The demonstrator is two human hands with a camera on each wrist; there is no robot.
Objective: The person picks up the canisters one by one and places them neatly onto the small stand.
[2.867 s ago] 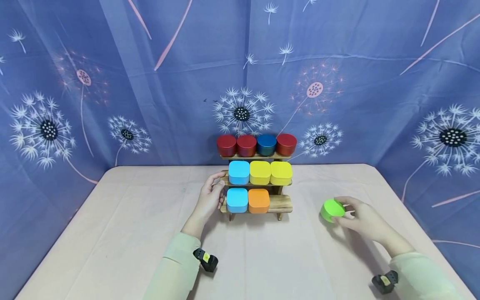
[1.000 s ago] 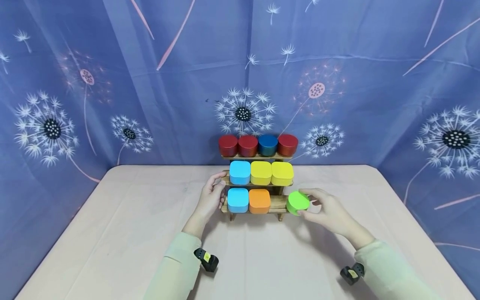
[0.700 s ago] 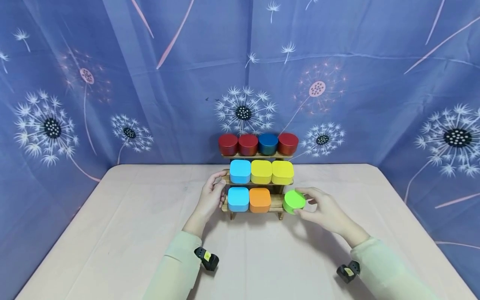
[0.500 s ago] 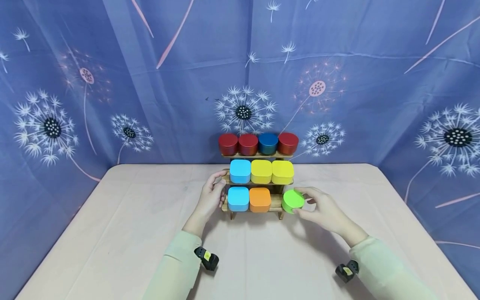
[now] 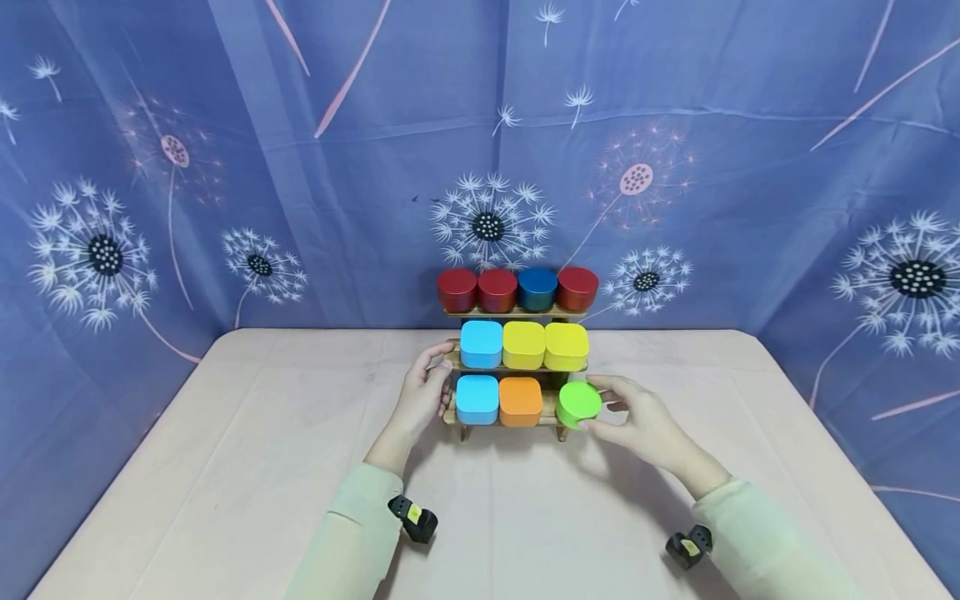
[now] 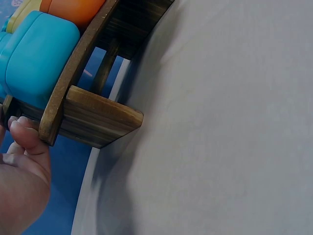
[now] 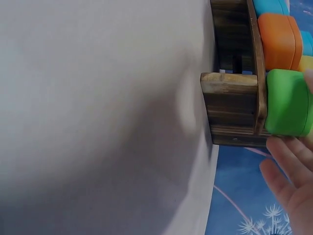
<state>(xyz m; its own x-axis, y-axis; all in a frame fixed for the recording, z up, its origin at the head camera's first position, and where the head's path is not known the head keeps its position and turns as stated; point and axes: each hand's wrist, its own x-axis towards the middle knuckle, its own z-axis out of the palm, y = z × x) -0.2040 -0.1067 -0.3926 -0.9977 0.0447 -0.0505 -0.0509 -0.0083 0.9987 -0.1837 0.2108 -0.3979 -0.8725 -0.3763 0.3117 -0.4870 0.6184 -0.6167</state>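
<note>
A three-step wooden display rack point(image 5: 550, 408) stands at the back of the table, loaded with small lidded tins. My left hand point(image 5: 420, 396) holds the rack's left end, its fingers bent at the ends of the lower two steps. On the right, my right hand point(image 5: 648, 427) pinches a bright green tin point(image 5: 579, 403) between thumb and fingers. That tin is at the right end of the bottom step; in the right wrist view its base point(image 7: 288, 103) is against the step. A small gap separates it from the orange tin point(image 5: 521, 400). A light blue tin point(image 5: 477, 398) sits leftmost.
The middle step carries a light blue tin point(image 5: 482, 343) and two yellow tins point(image 5: 524, 344). Red tins point(image 5: 457, 289) and a dark blue tin point(image 5: 537, 288) line the top step. Behind hangs a blue dandelion-print cloth point(image 5: 360, 208). A pale cloth point(image 5: 262, 467) covers the table.
My right hand has carried the green tin leftward from over the table to the bottom step's right end, moving slowly over the last second. My left hand has stayed at the rack.
</note>
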